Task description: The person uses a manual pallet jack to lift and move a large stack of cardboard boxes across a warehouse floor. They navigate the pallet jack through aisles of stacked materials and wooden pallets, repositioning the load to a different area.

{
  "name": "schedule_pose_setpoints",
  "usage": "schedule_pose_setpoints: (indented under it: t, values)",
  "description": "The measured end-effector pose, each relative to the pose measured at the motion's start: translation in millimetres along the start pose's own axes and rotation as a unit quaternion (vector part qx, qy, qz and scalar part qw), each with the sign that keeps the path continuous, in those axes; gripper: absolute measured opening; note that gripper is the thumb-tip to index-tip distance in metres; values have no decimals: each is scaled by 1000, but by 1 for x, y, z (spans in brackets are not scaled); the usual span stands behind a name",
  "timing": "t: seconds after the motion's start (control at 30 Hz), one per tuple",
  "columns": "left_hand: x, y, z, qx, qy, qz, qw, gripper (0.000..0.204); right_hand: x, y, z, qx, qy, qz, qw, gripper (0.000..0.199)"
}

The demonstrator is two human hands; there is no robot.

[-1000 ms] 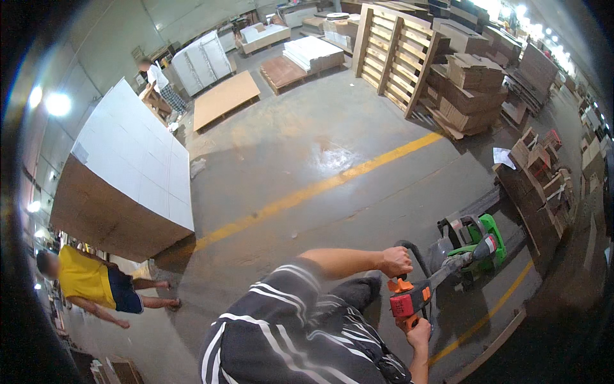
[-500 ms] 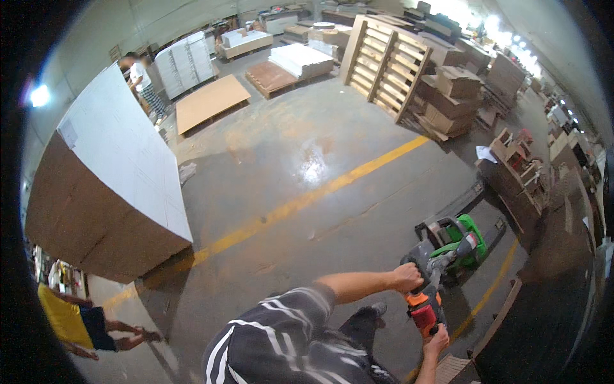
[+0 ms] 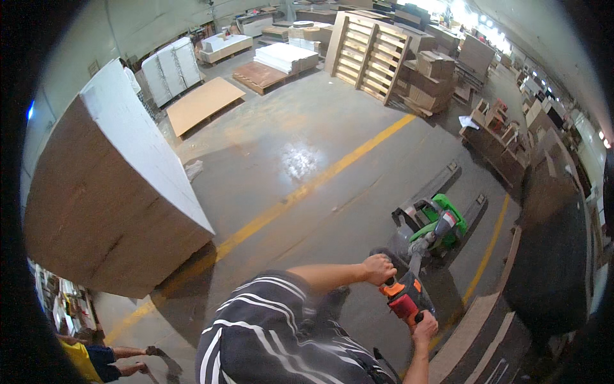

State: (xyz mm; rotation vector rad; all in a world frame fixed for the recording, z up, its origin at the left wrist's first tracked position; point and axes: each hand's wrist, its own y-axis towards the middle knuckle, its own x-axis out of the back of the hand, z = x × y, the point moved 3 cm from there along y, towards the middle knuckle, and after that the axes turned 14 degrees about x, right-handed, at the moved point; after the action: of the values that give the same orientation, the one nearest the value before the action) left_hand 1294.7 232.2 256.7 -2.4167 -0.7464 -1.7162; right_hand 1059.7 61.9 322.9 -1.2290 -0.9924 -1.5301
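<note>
Left hand [image 3: 379,269]: fingers wrapped tight around the upper end of the pallet jack handle [image 3: 404,297], which has an orange and red control head. Right hand [image 3: 425,325]: closed on the lower end of the same handle, thumb side up. Both grips appear firm; no slack is visible.

The handle's grey tiller slopes away from the person to the green pallet jack [image 3: 440,221], which stands on the concrete floor [image 3: 307,147] just ahead and to the right. Its two forks [image 3: 441,179] point away, low, and carry no load that can be seen.

Judgement: steering goes best with both hands kept on the grip, arms part extended, feet clear of the wheels, and the body beside the tiller's line rather than in it.

Surroundings: a yellow floor line [image 3: 288,198] runs diagonally across the floor. A large stack of brown board with a white top [image 3: 109,185] stands to the left. Upright wooden pallets [image 3: 368,54] stand at the far side. Dark stacked boards [image 3: 550,256] stand close on the right, leaving little room there.
</note>
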Motion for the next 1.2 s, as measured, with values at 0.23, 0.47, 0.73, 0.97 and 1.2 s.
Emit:
schedule_pose_setpoints:
  t: [0.23, 0.47, 0.73, 0.97, 1.2]
  values:
    - [23, -227, -69, -4, 7, -51, 999, 20, 0, -190, 133, 68, 8, -52, 996, 38]
    - [65, -440, -129, 13, -18, 16, 1000, 24, -6, -353, 266, -79, 90, 119, 986, 59]
    - [126, -610, -168, 30, 48, 321, 945, 33, -29, -502, 415, -76, 67, 282, 954, 46]
    - [172, -749, -181, 49, 44, 274, 959, 29, -39, -598, 535, -92, 38, 262, 960, 46]
    - [191, -911, -224, 29, 34, 270, 962, 25, -39, -726, 631, -96, 20, 229, 969, 41]
